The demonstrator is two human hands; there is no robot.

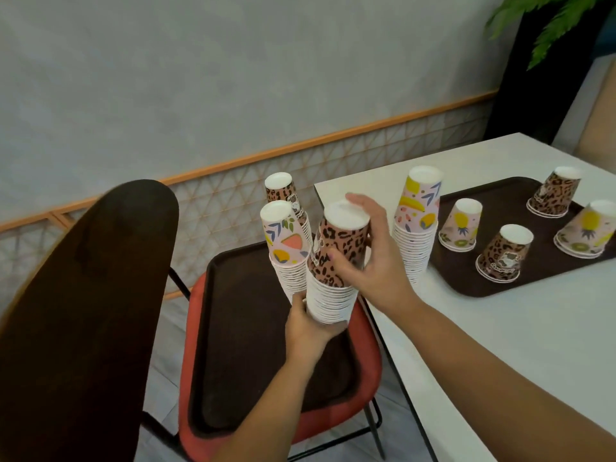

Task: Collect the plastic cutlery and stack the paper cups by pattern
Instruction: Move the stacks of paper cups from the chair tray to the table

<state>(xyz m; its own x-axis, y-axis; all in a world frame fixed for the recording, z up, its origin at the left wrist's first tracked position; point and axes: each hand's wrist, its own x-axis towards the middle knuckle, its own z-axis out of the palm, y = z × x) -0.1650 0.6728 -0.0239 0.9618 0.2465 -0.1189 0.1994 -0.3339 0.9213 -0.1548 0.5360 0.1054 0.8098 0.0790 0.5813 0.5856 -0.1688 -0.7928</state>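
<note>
My left hand (308,323) is closed around the base of the leopard-print cup stack (333,261), held upside down above the brown tray (240,328) on the red chair seat (366,371). My right hand (370,261), fingers spread, wraps the top leopard cup at the stack's 3 o'clock side. At its 10 o'clock stand a fruit-print stack (285,245) and, behind that, a second leopard stack (283,191). At 2 o'clock a taller fruit-print stack (416,228) stands on the white table (500,328). Farther toward 3 o'clock, a second tray (466,281) carries five short inverted stacks, well apart. No cutlery visible.
</note>
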